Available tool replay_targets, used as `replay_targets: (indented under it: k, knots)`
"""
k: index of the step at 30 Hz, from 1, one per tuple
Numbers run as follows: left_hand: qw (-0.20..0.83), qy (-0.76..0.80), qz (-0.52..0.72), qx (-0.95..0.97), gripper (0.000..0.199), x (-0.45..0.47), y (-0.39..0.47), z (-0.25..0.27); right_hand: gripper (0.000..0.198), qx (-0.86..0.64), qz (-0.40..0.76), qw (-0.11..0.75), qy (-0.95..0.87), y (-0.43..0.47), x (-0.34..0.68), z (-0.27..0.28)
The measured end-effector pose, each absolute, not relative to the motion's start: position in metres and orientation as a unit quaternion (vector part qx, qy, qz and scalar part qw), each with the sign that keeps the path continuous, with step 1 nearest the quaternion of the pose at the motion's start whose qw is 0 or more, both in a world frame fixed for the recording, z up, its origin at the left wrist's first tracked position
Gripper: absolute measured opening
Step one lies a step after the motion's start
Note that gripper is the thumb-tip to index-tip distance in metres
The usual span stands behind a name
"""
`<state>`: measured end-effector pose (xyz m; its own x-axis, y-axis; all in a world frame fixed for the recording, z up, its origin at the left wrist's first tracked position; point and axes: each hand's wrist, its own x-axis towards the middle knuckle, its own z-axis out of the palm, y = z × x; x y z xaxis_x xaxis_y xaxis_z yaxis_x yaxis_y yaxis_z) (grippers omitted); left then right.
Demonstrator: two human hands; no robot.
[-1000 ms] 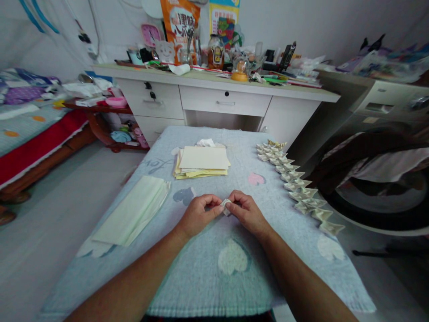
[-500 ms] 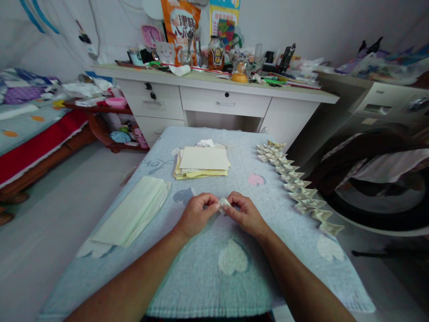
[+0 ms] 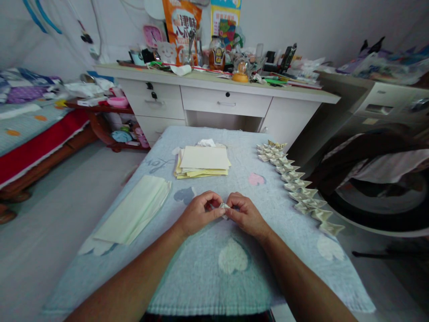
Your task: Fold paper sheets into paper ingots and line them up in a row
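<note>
Between my two hands, above the middle of the cloth-covered table [image 3: 234,241], is a small piece of folded paper [image 3: 225,206]. My left hand [image 3: 202,210] pinches its left side between thumb and fingers. On the other side my right hand [image 3: 246,213] grips it the same way, thumb in front. The fingers cover much of the paper. Along the table's right side runs a row of folded paper boats [image 3: 301,193], several set close together. Beyond my hands lies a stack of cream and yellow paper sheets [image 3: 204,158]. Folded pale paper [image 3: 134,210] lies flat to the left.
Crumpled white paper [image 3: 206,142] sits behind the stack. A white desk [image 3: 214,82], crowded with jars and packets, stands beyond the table. At right is a washing machine [image 3: 378,112] with clothes hanging from its door; at left, a bed [image 3: 36,134].
The folded paper has tilted and sits slightly lower and more to the right. My left thumb has shifted right across it, and the fingers hide more of it.
</note>
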<state>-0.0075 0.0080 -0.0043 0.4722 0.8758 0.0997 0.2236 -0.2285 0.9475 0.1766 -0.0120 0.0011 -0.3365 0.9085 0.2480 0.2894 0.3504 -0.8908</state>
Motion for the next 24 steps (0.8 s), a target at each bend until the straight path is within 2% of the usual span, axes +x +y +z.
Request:
replay_targets:
  k: [3, 9, 16, 24]
  knots:
    - [0.548, 0.390, 0.320, 0.668, 0.019, -0.0081, 0.0103, -0.0085, 0.033, -0.412, 0.370, 0.382, -0.740, -0.0123, 0.1747, -0.0004]
    - [0.577, 0.382, 0.350, 0.631, 0.019, -0.0092, 0.0115, -0.0086, 0.022, -0.430, 0.368, 0.365, -0.739, -0.0130, 0.1747, -0.0024]
    - [0.591, 0.381, 0.375, 0.604, 0.019, -0.0085, 0.0102, -0.0034, 0.038, -0.418, 0.404, 0.380, -0.720, -0.0118, 0.1779, 0.0033]
    - [0.609, 0.379, 0.352, 0.602, 0.024, -0.0066, 0.0097, -0.0072, 0.034, -0.411, 0.384, 0.390, -0.729, -0.0111, 0.1789, 0.0052]
